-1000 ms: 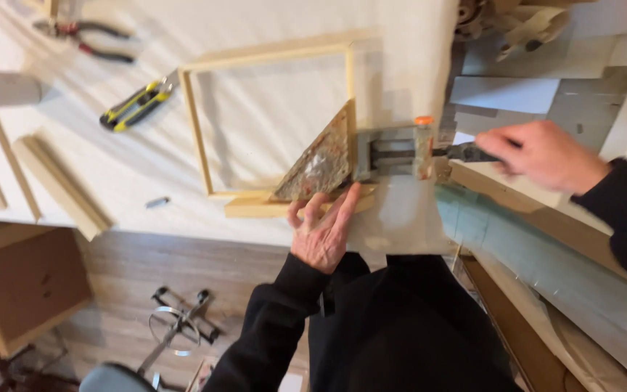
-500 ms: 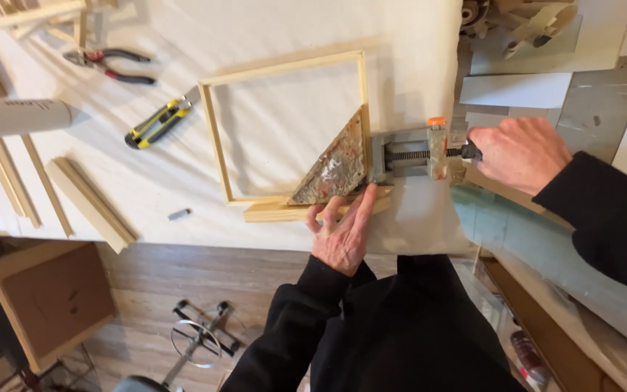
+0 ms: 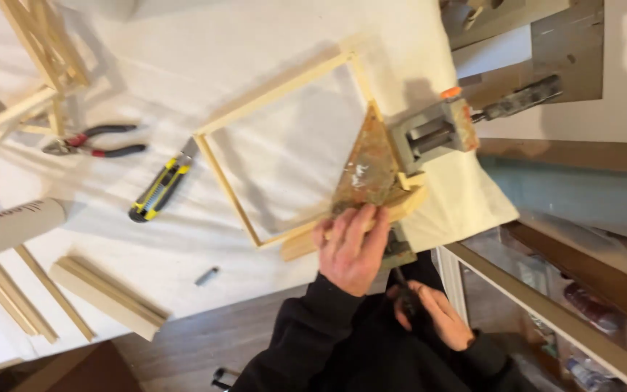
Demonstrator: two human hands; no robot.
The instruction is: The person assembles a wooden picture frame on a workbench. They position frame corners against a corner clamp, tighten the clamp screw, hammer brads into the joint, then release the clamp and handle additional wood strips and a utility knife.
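- Left hand (image 3: 353, 250) sits lower centre of the frame, palm down, fingers spread flat on the near rail of the wooden frame (image 3: 284, 145), so that grip is open, just pressing.
- The frame lies flat on the white tabletop (image 3: 255, 43), mid-frame, its right corner caught in a corner clamp (image 3: 400, 156) with a rusty triangular plate and a grey screw body.
- Right hand (image 3: 429, 312) is lower down, just below the tabletop edge, fingers curled around a dark handle (image 3: 400, 287) sticking out of the clamp's near side. Looks closed on it.
- Left of the frame: a yellow and black utility knife (image 3: 160, 185), then red-handled pliers (image 3: 92, 141) further left.
- Loose wood strips (image 3: 107, 296) lie lower left.
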